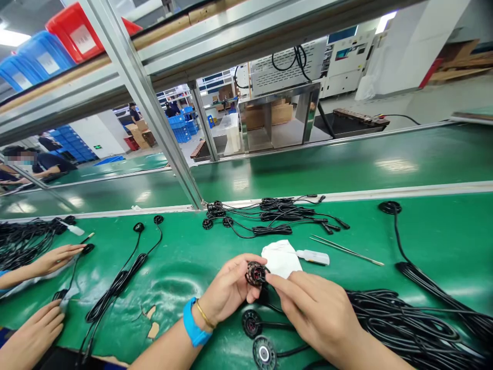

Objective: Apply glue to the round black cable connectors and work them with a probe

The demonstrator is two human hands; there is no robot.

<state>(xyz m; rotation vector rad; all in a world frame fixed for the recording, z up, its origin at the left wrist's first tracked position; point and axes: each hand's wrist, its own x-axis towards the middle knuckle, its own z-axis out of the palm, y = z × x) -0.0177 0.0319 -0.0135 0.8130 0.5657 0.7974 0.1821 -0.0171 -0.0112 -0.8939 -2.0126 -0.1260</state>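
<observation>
We pinch a round black cable connector (256, 273) between our left hand (227, 290) and right hand (311, 313), wrists bent inward, well short of the bench's pale far edge (346, 194); coiled black cables (404, 329) crowd just right, a white cloth (281, 258) just behind.

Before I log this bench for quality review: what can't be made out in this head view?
The round black cable head: the right hand and left hand hide part of it.
The white bottle: contents cannot be seen.
The coiled black cables: cut off by the bottom and right edges.
A co-worker's hand: cut off by the left edge.
</observation>
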